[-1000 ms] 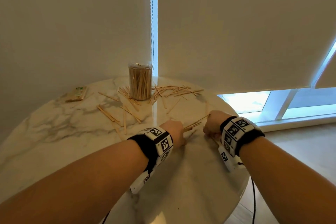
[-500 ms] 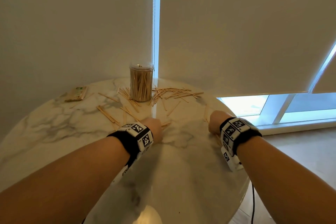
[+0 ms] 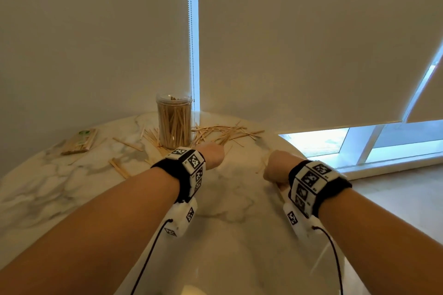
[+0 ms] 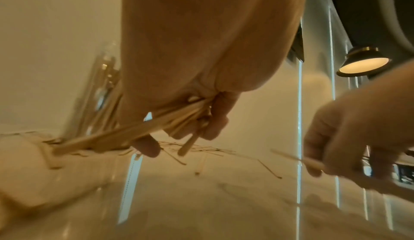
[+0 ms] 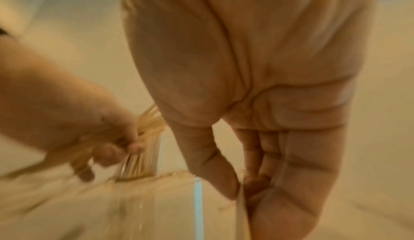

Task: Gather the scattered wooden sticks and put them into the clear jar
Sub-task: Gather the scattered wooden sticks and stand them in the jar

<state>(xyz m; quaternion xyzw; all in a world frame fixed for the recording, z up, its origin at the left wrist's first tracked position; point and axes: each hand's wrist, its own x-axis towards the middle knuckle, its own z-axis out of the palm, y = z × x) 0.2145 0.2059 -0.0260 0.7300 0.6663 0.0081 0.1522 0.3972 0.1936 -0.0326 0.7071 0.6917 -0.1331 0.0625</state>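
A clear jar (image 3: 174, 122) packed with upright wooden sticks stands at the back of the round marble table (image 3: 227, 223). Loose sticks (image 3: 223, 132) lie fanned out to its right, and a few more sticks (image 3: 119, 167) lie to its left. My left hand (image 3: 212, 155) hovers just in front and to the right of the jar, gripping a bundle of sticks (image 4: 125, 134). My right hand (image 3: 275, 167) is near the table's right edge and pinches a single stick (image 5: 240, 213) between thumb and fingers. The head view hides both hands' fingertips.
A wrapped pack of sticks (image 3: 80, 141) lies at the back left of the table. Roller blinds (image 3: 299, 43) hang right behind the table. The table's rim (image 3: 297, 153) curves close by my right hand, with floor (image 3: 395, 199) beyond it.
My left hand has carried its bundle away from the right hand and forward, up to the jar. The right hand stayed near the right edge, still holding a stick.
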